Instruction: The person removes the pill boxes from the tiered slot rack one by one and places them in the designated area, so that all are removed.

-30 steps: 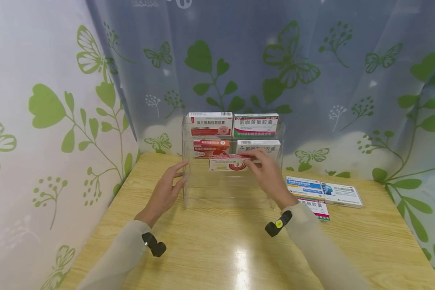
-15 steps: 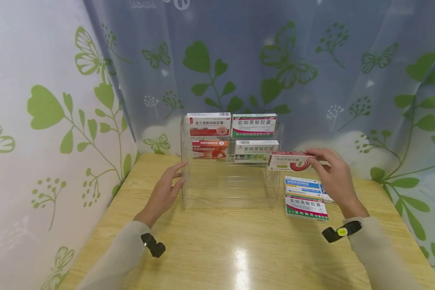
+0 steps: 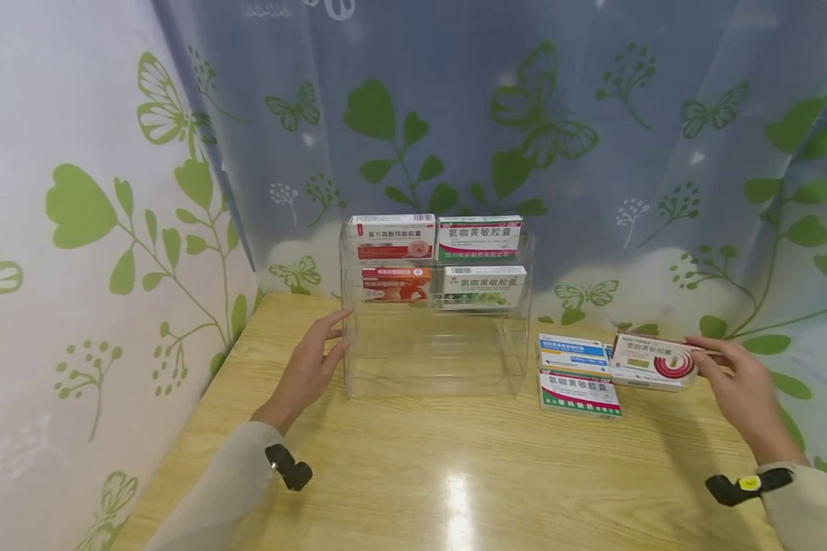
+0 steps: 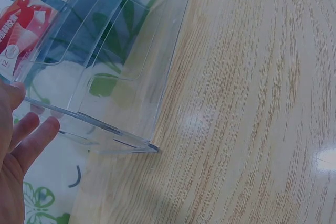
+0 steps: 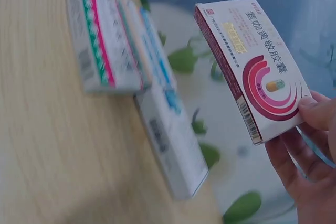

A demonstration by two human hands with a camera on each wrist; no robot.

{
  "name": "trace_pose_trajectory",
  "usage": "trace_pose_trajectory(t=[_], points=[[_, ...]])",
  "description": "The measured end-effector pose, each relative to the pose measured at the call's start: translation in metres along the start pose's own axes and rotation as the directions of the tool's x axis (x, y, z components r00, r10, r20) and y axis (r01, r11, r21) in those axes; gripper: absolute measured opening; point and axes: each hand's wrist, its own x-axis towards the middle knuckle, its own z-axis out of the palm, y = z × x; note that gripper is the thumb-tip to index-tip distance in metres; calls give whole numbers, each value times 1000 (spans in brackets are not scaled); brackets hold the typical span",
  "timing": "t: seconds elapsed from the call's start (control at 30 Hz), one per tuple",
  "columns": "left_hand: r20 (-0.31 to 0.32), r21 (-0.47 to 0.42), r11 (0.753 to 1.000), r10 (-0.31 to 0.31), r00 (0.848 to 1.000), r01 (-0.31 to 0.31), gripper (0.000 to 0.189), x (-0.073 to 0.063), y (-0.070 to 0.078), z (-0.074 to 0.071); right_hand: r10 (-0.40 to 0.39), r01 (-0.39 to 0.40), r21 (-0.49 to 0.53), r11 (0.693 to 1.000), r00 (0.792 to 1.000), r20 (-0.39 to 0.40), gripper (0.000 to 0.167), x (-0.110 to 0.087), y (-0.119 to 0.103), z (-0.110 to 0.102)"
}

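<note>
Tabletop (image 3: 386, 482): rack (image 3: 436, 337); right of it, right hand (image 3: 744, 390) pinches box (image 3: 653, 361), long axis rackward; left hand (image 3: 306, 375), loose, touches rack.

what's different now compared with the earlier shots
The right hand carried the white medicine box with red arcs rightward, from in front of the clear rack to above the boxes lying on the table; it has not let go. The left hand stayed at the rack's left side, and the four racked boxes kept their places.
</note>
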Motion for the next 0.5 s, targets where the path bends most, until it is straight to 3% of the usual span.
trace_pose_trajectory(t=[0.23, 0.5], points=[[3, 13, 1000, -4, 1000, 4, 56, 0, 1, -1, 157, -141, -102, 985, 973, 168, 53, -11, 53, -6], [7, 5, 1000, -5, 1000, 5, 56, 0, 0, -1, 196, -177, -108, 978, 959, 205, 52, -15, 82, 12]])
